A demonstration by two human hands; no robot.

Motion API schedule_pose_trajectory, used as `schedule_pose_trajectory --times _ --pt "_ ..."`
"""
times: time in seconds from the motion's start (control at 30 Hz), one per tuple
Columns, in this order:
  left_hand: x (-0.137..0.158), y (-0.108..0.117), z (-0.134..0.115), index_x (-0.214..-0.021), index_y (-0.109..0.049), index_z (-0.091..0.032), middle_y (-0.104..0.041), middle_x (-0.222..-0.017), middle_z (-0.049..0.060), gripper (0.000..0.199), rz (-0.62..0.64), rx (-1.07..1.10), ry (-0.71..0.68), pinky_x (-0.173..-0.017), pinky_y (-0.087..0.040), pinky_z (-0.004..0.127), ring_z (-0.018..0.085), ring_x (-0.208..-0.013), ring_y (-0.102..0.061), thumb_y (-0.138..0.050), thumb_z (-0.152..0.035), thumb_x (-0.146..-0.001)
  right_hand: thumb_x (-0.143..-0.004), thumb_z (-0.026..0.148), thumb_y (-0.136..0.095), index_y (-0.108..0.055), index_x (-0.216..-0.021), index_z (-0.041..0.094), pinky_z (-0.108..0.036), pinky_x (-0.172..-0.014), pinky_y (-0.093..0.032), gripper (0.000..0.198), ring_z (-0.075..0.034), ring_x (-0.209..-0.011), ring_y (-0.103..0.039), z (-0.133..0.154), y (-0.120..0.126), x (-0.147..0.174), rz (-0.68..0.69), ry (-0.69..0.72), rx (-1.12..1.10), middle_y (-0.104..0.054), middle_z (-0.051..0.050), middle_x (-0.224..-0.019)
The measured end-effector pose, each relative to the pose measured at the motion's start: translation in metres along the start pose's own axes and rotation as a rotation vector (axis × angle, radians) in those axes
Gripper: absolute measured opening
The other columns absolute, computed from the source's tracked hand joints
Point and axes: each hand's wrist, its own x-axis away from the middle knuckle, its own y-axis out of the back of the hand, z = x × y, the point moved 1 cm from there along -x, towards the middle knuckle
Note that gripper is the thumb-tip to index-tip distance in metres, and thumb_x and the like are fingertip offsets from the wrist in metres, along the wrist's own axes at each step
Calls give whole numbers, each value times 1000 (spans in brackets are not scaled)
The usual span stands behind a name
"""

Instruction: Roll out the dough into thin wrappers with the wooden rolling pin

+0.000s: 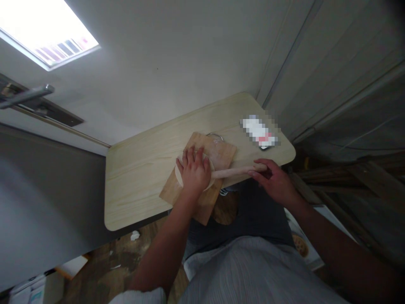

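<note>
A pale round sheet of dough [179, 175] lies on a wooden cutting board [204, 207], which sits at a slant over the table's near edge. My left hand [195, 172] rests flat on the dough with fingers spread, covering much of it. On the right, the fingers of my right hand [274, 182] are closed around one end of a wooden rolling pin [232, 172]. The pin's other end reaches the right edge of the dough beside my left hand. A metal handle loop [216, 136] shows at the board's far end.
The light wood table [136, 177] stands against a wall. A blurred-out phone-like object [259, 133] lies at its right end. A door handle [28, 96] is at the left. White scraps [134, 235] lie on the floor.
</note>
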Motion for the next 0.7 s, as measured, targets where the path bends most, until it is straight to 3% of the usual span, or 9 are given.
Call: schedule_pose_trajectory --times 0.17,0.37,0.7 --pt "-16 -1 0 -148 -45 -31 -38 -161 6 49 19 -17 18 -119 -21 66 30 -150 -29 -29 -45 -103 -82 60 -68 -62 -121 24 -32 -56 -51 53 -17 -51 -61 11 1 -11 23 -25 83 -67 0 -72" --pt "-37 -6 3 -144 -49 -29 -42 -158 8 49 8 -33 -2 -117 -24 68 33 -147 -32 -28 -46 -103 -84 60 -63 -66 -112 23 -30 -51 -46 47 -15 -44 -57 20 4 -24 17 -36 170 -66 0 -68" --pt "-60 -7 3 -144 -46 -27 -47 -154 10 51 10 -57 4 -117 -26 66 31 -144 -36 -27 -48 -103 -84 62 -64 -71 -95 21 -33 -70 -49 43 -22 -73 -68 27 -1 -39 -80 36 312 -73 -6 -81"
